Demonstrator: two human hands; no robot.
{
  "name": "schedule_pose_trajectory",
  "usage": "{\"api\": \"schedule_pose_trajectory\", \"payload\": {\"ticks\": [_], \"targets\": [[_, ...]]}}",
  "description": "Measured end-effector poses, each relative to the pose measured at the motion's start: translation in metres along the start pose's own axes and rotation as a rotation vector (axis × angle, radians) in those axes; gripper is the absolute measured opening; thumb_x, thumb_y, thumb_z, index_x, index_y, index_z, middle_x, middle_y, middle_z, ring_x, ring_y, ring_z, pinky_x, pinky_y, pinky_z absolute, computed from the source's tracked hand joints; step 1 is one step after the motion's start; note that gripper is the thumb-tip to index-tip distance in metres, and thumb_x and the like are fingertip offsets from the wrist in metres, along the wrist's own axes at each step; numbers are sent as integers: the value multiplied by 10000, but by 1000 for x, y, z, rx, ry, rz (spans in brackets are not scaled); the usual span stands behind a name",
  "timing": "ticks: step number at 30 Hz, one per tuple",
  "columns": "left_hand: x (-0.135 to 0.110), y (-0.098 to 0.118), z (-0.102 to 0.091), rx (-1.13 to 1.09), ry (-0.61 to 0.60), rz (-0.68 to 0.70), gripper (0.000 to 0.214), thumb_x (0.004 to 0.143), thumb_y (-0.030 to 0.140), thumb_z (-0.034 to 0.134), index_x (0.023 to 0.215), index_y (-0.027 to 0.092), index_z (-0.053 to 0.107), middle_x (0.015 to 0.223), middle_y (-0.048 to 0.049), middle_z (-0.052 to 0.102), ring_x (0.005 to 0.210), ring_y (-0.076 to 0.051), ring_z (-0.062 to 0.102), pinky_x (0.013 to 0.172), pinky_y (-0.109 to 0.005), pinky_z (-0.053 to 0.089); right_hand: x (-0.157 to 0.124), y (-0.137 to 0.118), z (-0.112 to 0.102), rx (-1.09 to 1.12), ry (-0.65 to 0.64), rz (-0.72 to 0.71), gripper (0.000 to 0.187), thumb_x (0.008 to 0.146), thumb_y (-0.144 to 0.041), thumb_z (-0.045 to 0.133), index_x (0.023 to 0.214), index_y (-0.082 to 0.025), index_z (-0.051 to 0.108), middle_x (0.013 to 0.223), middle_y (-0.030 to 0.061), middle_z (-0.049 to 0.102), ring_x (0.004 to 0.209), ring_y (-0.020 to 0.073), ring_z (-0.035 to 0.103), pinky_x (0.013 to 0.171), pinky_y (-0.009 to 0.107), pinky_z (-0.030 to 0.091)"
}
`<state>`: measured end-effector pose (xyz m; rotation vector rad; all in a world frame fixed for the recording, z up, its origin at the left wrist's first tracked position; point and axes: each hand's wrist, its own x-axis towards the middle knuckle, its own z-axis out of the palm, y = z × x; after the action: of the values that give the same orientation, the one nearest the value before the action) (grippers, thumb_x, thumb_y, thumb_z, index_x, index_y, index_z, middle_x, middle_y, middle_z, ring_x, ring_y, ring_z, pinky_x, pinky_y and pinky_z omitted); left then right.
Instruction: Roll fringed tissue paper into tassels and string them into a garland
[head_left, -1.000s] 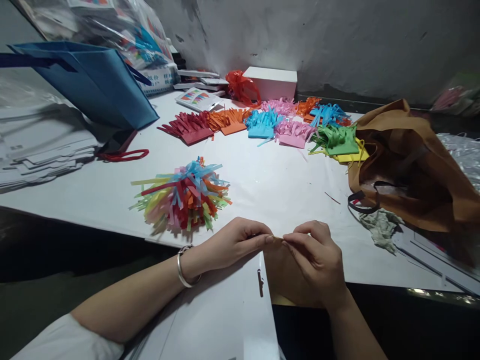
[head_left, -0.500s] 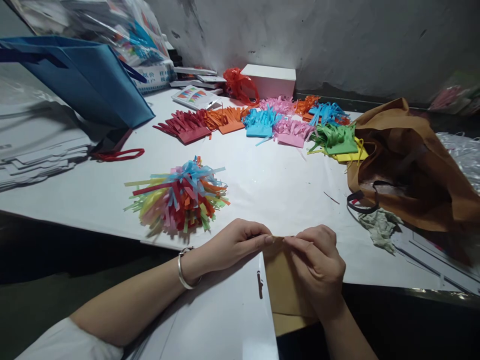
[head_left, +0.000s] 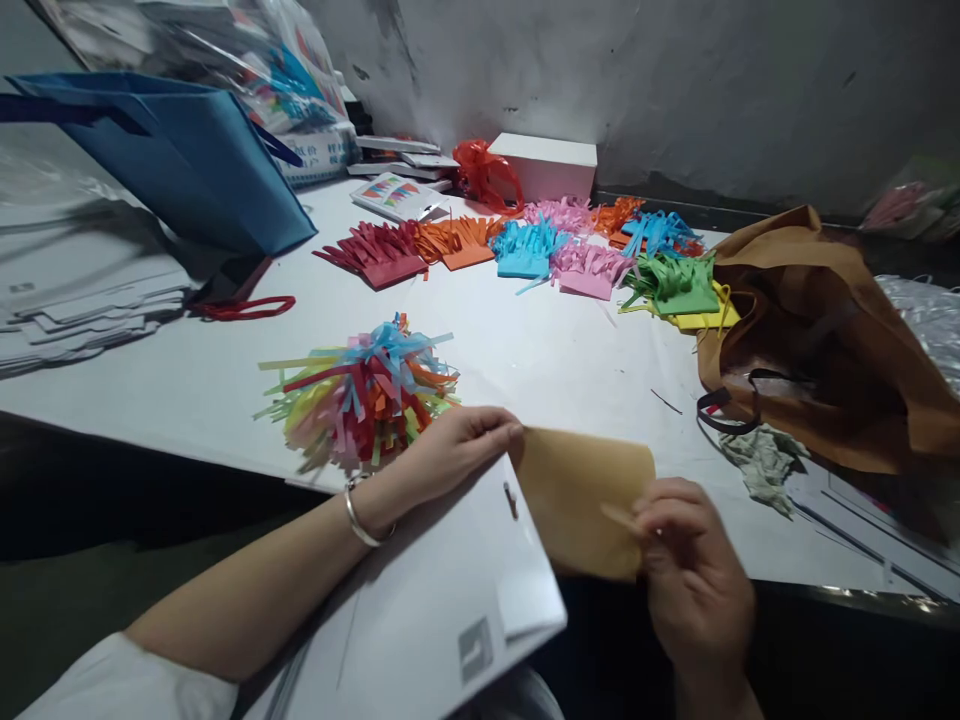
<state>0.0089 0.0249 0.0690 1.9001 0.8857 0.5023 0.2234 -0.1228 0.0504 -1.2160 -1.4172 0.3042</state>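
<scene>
My left hand (head_left: 469, 445) is closed, its thumb and fingers pinching the upper left corner of a brown paper piece (head_left: 577, 490). Under that hand and wrist lies a white flat cardboard packet (head_left: 442, 600) with a hanging slot. My right hand (head_left: 694, 570), slightly blurred, is closed at the right edge of the brown paper. A thin pale strip (head_left: 619, 516) sticks out from its fingertips across the paper. Whether these fingers also grip the paper is hard to see. A multicoloured tissue paper tassel bunch (head_left: 367, 395) rests on the table just beyond my left hand.
Fringed paper bundles (head_left: 525, 250) line the back of the white table (head_left: 540, 365). A brown bag (head_left: 825, 330) and a crumpled pale scrap (head_left: 761, 465) are at the right. A blue bag (head_left: 202, 165) and stacked white packets (head_left: 82, 290) stand at the left.
My right hand has moved right and down, away from my left hand, with a thin strip in its fingers. The brown paper has swung up to the right, and the white packet has tilted.
</scene>
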Motion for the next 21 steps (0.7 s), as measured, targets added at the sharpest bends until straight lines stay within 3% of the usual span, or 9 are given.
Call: {"api": "schedule_pose_trajectory", "payload": {"ticks": [2,4,7,9,11,14,16,19,21], "targets": [[9,-2,-8,73,162,45,398,933,426,549,1219,155,612,1187,-117,678,996,-225,636,858,-305,486,-2,-2,-1,154,102,109,177,946,-247,588,1121,-265,570,983,41,569,840,165,596,750,321,529],[13,4,-11,179,318,72,515,917,391,584,1373,169,490,1319,-148,609,965,-221,645,883,-335,481,-3,-5,7,241,52,191,557,931,-417,616,1423,-305,378,1111,80,591,870,186,638,779,370,563],[6,23,-10,260,421,103,478,938,360,571,1366,158,499,1010,-92,707,624,-134,572,742,-292,486,-4,-12,25,150,-40,305,906,864,-463,696,1558,-312,134,1136,99,652,873,200,683,704,326,590],[-5,36,-9,128,377,159,485,930,377,595,1351,156,505,847,-39,686,544,-104,499,641,-248,464,-3,-15,35,81,33,343,837,866,-344,710,1541,-325,215,1012,47,688,717,147,675,581,240,566],[-15,43,-11,-76,194,183,480,887,385,658,1292,155,542,829,-20,666,583,-101,519,600,-217,449,2,-14,37,111,115,316,732,888,-265,673,1510,-330,293,910,7,678,665,124,658,572,219,562],[-23,42,-12,-222,-70,108,266,867,375,672,958,125,660,711,15,600,630,-105,532,579,-193,423,15,-8,27,157,100,209,685,855,-236,710,1460,-299,394,944,32,663,851,169,673,710,287,588],[-25,37,-8,-240,-66,55,287,881,378,646,765,115,639,636,29,548,596,-92,499,552,-187,395,23,-6,16,78,192,117,548,809,-236,763,1316,-269,557,1080,72,627,923,193,645,752,332,575],[-27,30,4,-332,19,7,283,877,385,654,797,114,659,705,1,623,662,-117,565,601,-202,450,30,-11,-1,-107,440,-50,214,785,-160,777,970,-226,692,1079,76,608,977,220,610,833,389,529],[-29,27,13,-413,49,-18,278,873,391,663,921,118,688,842,-42,695,789,-162,631,684,-235,507,29,-21,-9,-90,314,-106,132,816,-107,728,862,-222,683,911,50,640,910,212,625,812,374,520]]}}
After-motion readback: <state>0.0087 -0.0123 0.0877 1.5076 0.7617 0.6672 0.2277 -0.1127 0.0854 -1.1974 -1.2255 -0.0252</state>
